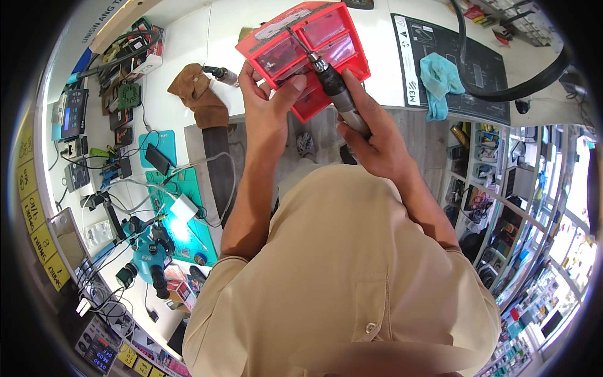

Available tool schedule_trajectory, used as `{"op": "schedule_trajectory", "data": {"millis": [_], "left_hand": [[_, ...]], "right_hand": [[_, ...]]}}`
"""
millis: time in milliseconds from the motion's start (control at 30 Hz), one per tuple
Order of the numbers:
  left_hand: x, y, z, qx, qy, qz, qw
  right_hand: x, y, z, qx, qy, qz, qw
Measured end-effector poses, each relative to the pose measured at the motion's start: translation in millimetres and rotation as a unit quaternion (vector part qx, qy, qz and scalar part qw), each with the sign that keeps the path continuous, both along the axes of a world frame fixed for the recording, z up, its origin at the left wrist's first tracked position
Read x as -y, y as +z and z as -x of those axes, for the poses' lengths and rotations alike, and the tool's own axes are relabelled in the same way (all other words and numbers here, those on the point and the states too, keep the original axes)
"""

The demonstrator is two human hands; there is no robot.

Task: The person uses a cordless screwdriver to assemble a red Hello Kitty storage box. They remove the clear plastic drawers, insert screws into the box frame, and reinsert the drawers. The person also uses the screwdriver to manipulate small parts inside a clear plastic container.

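Note:
A red plastic box (pixel 359 47) with several compartments under clear covers is held up tilted at the far edge of the white table. My left hand (pixel 271 103) grips its near left side, thumb pressed over a front compartment. My right hand (pixel 380 138) is wrapped around a black and grey rotary tool (pixel 339 97) with a metal chuck. The tool's thin bit (pixel 299 41) points up and left across the box's compartments; whether the bit touches a cover I cannot tell.
Left of the box lie a brown leather piece (pixel 191 88) and another tool (pixel 221 75). A black mat (pixel 402 31) with a light blue cloth (pixel 441 78) lies to the right, beneath a thick black hose (pixel 502 95). A blue microscope (pixel 151 257) stands near a teal mat (pixel 201 242) at left.

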State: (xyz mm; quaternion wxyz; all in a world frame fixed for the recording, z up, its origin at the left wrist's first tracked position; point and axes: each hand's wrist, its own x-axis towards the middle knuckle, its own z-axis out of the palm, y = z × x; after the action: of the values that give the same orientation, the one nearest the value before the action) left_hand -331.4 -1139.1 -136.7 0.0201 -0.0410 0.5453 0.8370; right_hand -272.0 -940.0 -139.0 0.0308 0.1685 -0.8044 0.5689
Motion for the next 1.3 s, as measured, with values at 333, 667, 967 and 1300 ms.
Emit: {"op": "schedule_trajectory", "data": {"millis": [333, 667, 967, 1300], "left_hand": [[1.9, -5.2, 5.0, 0.001, 0.007, 0.018, 1.000], [-2.8, 7.2, 7.2, 0.005, -0.004, 0.004, 1.000], [-4.2, 13.2, 6.9, -0.006, -0.003, -0.006, 1.000], [-6.1, 15.5, 5.4, -0.012, 0.000, 0.000, 1.000]], "right_hand": [[-19.6, 9.1, 5.9, 0.080, -0.076, -0.008, 0.994], [-15.9, 15.2, 2.8, 0.011, -0.012, -0.081, 0.997], [-15.3, 13.6, 5.2, -0.041, -0.032, -0.046, 0.998], [-18.8, 17.7, 4.4, -0.006, -0.062, -0.055, 0.997]]}}
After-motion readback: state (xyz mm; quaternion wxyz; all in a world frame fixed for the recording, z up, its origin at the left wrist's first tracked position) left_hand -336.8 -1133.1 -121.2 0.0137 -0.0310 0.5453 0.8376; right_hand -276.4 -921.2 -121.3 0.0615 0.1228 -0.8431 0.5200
